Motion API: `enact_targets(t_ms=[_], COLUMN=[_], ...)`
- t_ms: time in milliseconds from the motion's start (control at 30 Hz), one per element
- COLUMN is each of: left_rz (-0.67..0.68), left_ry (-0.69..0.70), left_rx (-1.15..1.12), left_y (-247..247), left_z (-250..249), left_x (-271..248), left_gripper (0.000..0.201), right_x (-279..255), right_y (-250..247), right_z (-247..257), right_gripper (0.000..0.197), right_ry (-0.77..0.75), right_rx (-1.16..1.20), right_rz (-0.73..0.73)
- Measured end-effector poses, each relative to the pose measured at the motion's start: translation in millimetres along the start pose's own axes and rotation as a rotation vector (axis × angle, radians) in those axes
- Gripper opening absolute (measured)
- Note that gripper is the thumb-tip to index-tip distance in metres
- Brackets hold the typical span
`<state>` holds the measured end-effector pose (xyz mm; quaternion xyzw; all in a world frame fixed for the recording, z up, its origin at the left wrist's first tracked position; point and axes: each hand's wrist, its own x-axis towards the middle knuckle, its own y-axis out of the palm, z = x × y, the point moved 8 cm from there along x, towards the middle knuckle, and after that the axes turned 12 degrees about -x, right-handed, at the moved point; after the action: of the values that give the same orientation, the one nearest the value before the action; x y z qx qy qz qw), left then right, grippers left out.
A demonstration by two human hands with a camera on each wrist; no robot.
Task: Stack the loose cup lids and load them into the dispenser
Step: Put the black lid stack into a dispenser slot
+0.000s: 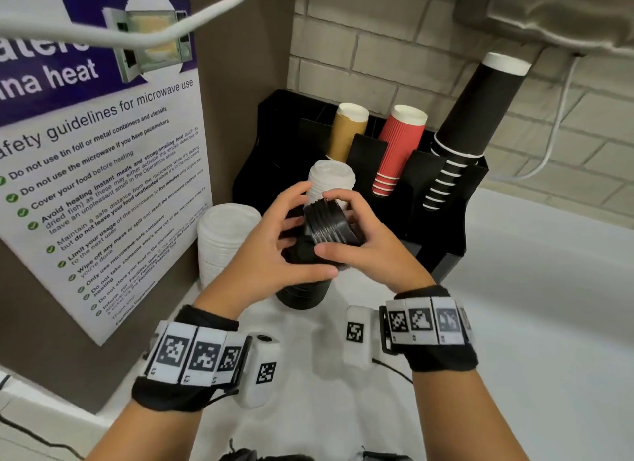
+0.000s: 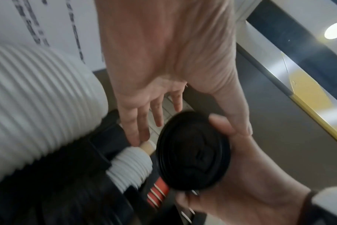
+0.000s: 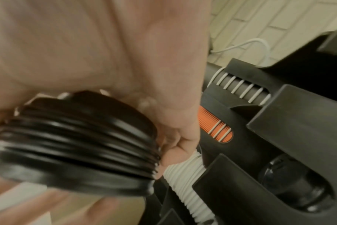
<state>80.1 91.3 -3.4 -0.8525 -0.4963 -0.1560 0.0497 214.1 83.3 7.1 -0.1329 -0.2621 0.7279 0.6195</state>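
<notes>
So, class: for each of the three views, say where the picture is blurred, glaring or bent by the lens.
Head view: mostly sharp, but wide-angle bending curves the poster and brick wall. Left wrist view: motion blur smears the white lid stack; a ceiling light glares. Right wrist view: the palm of the right hand and the black lid stack are soft; the dispenser is clearer.

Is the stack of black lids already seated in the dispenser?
No, the stack of black lids is held in the air by the right hand, in front of the dispenser.
</notes>
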Motion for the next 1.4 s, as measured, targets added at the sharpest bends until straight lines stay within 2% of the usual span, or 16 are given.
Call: enact_targets(t_ms=[67, 200, 300, 567, 767, 1100, 1400], left_rz=[0.043, 0.066, 0.092, 0.116, 0.132, 0.102, 0.136], left_ry=[0.012, 0.075, 0.058, 0.061, 0.002, 0.047, 0.058], left_rx=[-0.069, -0.174, -0.2, -0.217, -0.194, -0.216, -0.193], left_y=[14, 28, 30, 41, 41, 46, 48], left_z=[4, 2, 1, -4, 0, -6, -12], left_x=[0, -1, -2, -2, -5, -12, -18], left_gripper=[0.102, 0.086, 0.081, 0.081, 0.092, 0.085, 0.077], right_x=[-10, -23, -32, -45, -51, -58, -63], right_y=[2, 2, -3, -21, -22, -23, -19], right_z=[5, 6, 2, 2, 3, 6, 6], right_gripper=[0.062, 0.064, 0.065, 0.065, 0.066, 0.065, 0.066], right_ry=[-0.021, -0.032, -0.018, 0.0, -0.008, -0.013, -0.023], right_rx=[0.113, 0.23, 0.27, 0.257, 0.283, 0.28, 0.286], right_rz=[-0.002, -0.021, 0.017, -0.028, -0.014, -0.051, 0.006])
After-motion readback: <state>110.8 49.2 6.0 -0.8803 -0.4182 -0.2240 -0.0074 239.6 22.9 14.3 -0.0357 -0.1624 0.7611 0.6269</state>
